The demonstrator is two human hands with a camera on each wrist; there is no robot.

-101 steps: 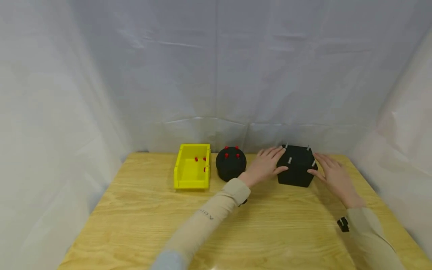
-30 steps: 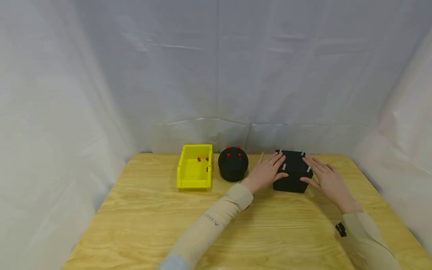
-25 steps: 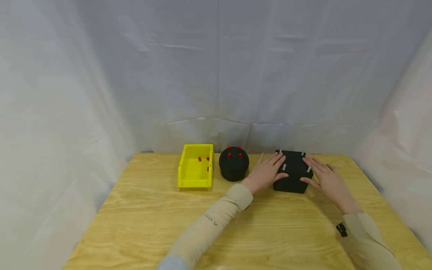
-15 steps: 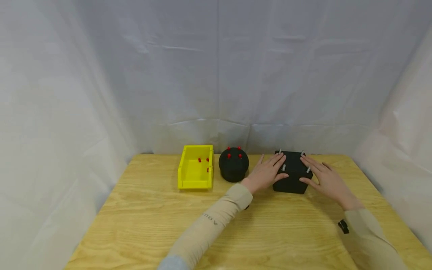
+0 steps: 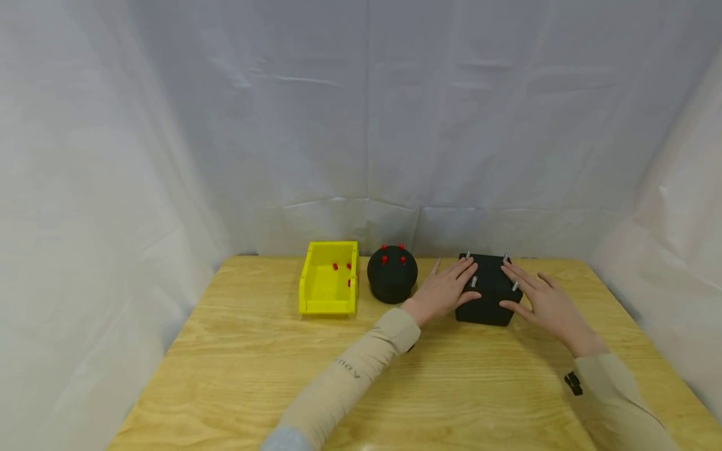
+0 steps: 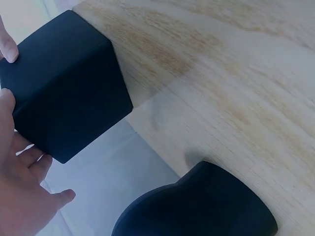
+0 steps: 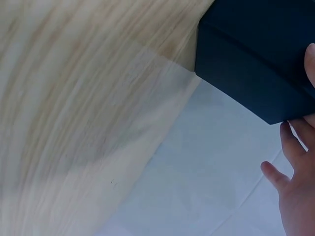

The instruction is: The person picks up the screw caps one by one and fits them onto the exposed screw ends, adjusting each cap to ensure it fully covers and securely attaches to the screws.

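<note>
The left hand (image 5: 442, 289) covers the black block's (image 5: 489, 294) nine-o'clock face, and the right hand (image 5: 541, 300) covers its three-o'clock face, so the contact under both palms is hidden. The pins (image 5: 474, 281) on its top are too small to tell apart in kind. In the left wrist view the left hand is cut off at the eight-o'clock corner, and the round black piece (image 6: 206, 206) runs off the six-o'clock edge. In the right wrist view the block leaves the picture at one o'clock, the right hand at four o'clock, and the table (image 7: 74, 98) is blurred. The red bits (image 5: 334, 267) in the bin (image 5: 328, 305) are too small to identify.
</note>
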